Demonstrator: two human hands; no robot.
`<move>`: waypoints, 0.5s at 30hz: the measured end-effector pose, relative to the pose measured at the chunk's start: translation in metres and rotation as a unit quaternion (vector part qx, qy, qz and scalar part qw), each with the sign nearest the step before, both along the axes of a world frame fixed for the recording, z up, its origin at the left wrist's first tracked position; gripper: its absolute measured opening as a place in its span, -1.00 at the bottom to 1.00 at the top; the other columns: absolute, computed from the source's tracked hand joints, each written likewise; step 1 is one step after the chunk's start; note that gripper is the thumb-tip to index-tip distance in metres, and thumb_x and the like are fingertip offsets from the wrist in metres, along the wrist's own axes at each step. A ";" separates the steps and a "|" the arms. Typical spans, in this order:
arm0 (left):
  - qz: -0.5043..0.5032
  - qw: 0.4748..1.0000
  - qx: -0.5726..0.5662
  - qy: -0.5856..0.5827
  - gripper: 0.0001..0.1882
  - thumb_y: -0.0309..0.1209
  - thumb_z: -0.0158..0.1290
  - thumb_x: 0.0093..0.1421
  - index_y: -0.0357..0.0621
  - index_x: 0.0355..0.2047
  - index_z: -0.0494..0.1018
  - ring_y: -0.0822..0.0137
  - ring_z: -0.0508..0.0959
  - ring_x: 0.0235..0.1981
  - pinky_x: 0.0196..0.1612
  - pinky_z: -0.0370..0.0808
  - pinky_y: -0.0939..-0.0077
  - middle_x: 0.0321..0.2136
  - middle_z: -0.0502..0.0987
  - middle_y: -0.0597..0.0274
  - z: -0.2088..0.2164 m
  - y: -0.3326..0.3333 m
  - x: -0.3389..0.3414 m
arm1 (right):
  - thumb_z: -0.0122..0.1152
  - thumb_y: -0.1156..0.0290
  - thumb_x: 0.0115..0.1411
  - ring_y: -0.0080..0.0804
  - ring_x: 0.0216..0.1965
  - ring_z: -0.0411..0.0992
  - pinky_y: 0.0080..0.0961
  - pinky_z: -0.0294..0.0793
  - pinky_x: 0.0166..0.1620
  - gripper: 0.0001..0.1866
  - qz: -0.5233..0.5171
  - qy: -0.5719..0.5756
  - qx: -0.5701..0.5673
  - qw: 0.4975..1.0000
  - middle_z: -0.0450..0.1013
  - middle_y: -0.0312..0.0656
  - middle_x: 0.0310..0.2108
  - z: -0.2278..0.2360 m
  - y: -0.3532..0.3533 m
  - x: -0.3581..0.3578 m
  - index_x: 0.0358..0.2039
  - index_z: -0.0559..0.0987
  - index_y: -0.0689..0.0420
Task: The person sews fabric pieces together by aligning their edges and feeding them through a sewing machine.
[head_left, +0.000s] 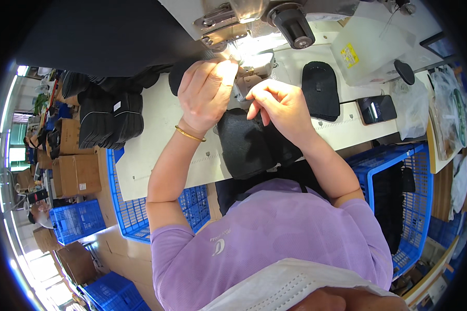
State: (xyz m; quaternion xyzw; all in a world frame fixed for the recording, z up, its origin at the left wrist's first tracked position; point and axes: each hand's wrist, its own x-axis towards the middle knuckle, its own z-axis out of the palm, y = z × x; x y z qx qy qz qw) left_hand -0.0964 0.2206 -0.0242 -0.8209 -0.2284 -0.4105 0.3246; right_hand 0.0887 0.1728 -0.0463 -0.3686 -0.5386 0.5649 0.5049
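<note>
Black fabric piece (246, 142) lies on the white worktop (155, 135), its long axis running from the person's body up toward the sewing machine (254, 20), with its far end tucked in under the lit needle area. Both hands sit at that far end, so the piece trails back from them toward the person.

The left hand (206, 93) is nearer the machine. Its fingers curl down over the cloth just beside the needle, pressing or pinching it; the exact grip is hidden under the knuckles. A thin gold bangle (189, 135) rings that wrist. The right hand (277, 103) rests just to the right of the machine's foot, fingers bent and closed lightly on the edge of the same piece.

Right of the machine, a second black shaped piece (320, 90) lies flat on the worktop, apart from the hands. Further right sit a small dark screen (377, 109) and a clear plastic box (371, 49). Left of the machine, a stack of black pieces (111, 116) stands at the worktop's edge. Blue plastic crates (399, 197) stand below the worktop on both sides.
</note>
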 end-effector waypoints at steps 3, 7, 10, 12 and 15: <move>0.005 1.000 -0.008 -0.001 -0.66 -0.49 0.12 -0.23 -0.28 -0.34 0.59 0.23 0.58 -0.27 -0.14 0.54 0.33 -0.33 0.60 0.17 0.001 -0.002 0.001 | 0.08 0.44 0.28 -0.72 -0.68 0.33 -0.72 0.29 -0.59 -0.82 0.001 0.001 -0.006 1.000 0.53 -0.26 -0.63 -0.001 0.000 -0.001 -0.41 0.59 0.23; 0.013 1.000 -0.018 -0.008 -0.65 -0.53 0.12 -0.24 -0.30 -0.33 0.56 0.22 0.57 -0.31 -0.23 0.52 0.36 -0.36 0.57 0.17 0.004 -0.006 0.007 | 0.08 0.45 0.28 -0.72 -0.68 0.33 -0.71 0.29 -0.59 -0.81 0.003 -0.011 -0.008 1.000 0.53 -0.27 -0.63 -0.005 0.000 0.000 -0.40 0.60 0.24; 0.025 0.999 -0.025 -0.010 -0.65 -0.55 0.12 -0.25 -0.32 -0.33 0.55 0.23 0.56 -0.34 -0.28 0.50 0.37 -0.39 0.55 0.17 0.006 -0.010 0.012 | 0.08 0.45 0.29 -0.72 -0.68 0.33 -0.71 0.30 -0.60 -0.81 0.003 -0.003 -0.013 1.000 0.53 -0.27 -0.63 -0.008 0.000 -0.001 -0.40 0.60 0.24; 0.029 0.999 -0.026 -0.011 -0.65 -0.56 0.12 -0.25 -0.33 -0.33 0.54 0.23 0.55 -0.34 -0.30 0.50 0.38 -0.40 0.54 0.17 0.008 -0.011 0.013 | 0.08 0.45 0.29 -0.71 -0.68 0.34 -0.71 0.30 -0.59 -0.81 0.004 -0.004 -0.012 1.000 0.53 -0.27 -0.63 -0.008 -0.001 -0.001 -0.40 0.60 0.24; 0.032 0.999 -0.034 -0.005 -0.65 -0.54 0.12 -0.24 -0.34 -0.34 0.54 0.23 0.54 -0.34 -0.31 0.49 0.39 -0.40 0.53 0.16 0.009 -0.013 0.014 | 0.08 0.44 0.29 -0.71 -0.68 0.34 -0.71 0.31 -0.59 -0.80 0.006 -0.012 -0.016 1.000 0.53 -0.27 -0.62 -0.010 -0.001 0.000 -0.41 0.60 0.24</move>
